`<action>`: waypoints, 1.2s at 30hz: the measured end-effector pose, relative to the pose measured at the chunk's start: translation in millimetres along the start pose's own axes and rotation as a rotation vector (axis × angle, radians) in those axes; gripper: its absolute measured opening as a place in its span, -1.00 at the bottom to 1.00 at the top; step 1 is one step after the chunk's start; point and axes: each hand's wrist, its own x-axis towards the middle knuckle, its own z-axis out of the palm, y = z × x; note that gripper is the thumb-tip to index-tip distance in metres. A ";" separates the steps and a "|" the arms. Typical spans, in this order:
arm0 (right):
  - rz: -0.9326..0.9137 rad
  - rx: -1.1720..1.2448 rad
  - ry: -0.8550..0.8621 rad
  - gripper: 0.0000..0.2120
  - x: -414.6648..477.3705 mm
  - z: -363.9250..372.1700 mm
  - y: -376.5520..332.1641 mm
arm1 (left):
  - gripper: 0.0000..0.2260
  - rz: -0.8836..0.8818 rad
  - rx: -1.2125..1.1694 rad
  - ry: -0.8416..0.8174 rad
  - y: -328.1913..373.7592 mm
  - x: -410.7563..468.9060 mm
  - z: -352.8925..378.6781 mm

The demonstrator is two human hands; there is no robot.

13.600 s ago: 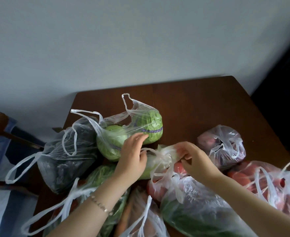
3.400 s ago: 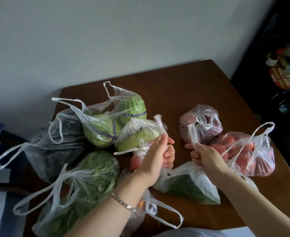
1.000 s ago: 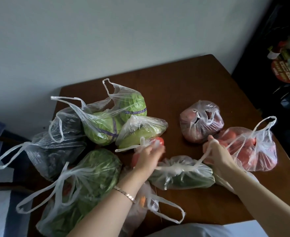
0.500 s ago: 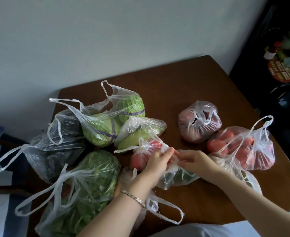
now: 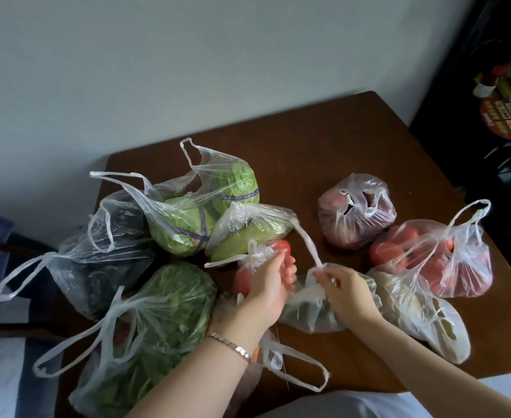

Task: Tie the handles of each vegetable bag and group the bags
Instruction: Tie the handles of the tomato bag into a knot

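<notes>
The leafy bag (image 5: 311,312) lies on the table (image 5: 338,146) beneath both hands. The right hand (image 5: 350,294) pinches a twisted handle (image 5: 307,242) that runs away and leftward from its fingertips. The left hand (image 5: 266,288), just beside, is curled, its hold hidden.

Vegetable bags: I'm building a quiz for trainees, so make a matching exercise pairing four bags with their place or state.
1 cabbage bag; 2 far reddish bag; 3 large tomato bag; 4 dark-greens bag.
A between left hand and right hand; B knotted shut; C purple bands inside; D untied, right edge of table.
Pairs: 1-C, 2-B, 3-D, 4-A.
</notes>
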 end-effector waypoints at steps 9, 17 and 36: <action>-0.151 -0.160 -0.234 -0.84 7.2 0.7 -9.0 | -0.64 0.056 -0.166 -0.206 11.1 -6.6 18.6; 0.026 0.138 -0.212 -0.78 0.7 8.7 2.4 | -0.75 0.100 -0.037 -0.090 7.9 -10.3 28.1; 0.385 0.619 -0.017 -0.84 -3.9 -3.5 0.1 | -0.79 0.432 1.168 -0.173 -11.6 -6.5 -14.5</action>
